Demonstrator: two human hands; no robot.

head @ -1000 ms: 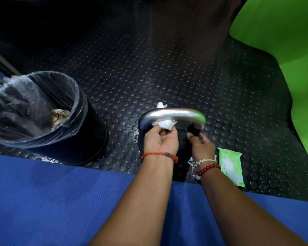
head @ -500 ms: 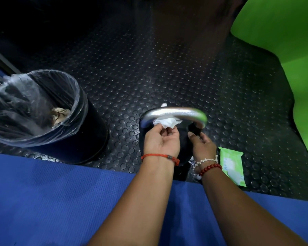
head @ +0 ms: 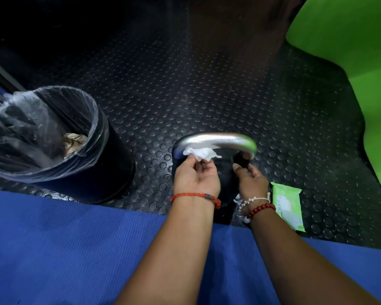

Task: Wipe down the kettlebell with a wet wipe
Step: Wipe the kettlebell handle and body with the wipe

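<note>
Fingers (head: 207,168) of the left hand (head: 196,179) pinch a crumpled white wet wipe (head: 199,153) against the curved silver handle (head: 218,139) of the black kettlebell (head: 227,179); the right hand (head: 252,182) cups its right side, fingers curled, thumb apart. Black studded rubber flooring (head: 163,84) lies beyond a blue textured mat (head: 64,249), a bright green padded shape (head: 350,40) at right. The kettlebell stands on the flooring at the mat's edge, between a round black plastic-lined bin (head: 110,172) and a flat green wipe packet (head: 287,205)
</note>
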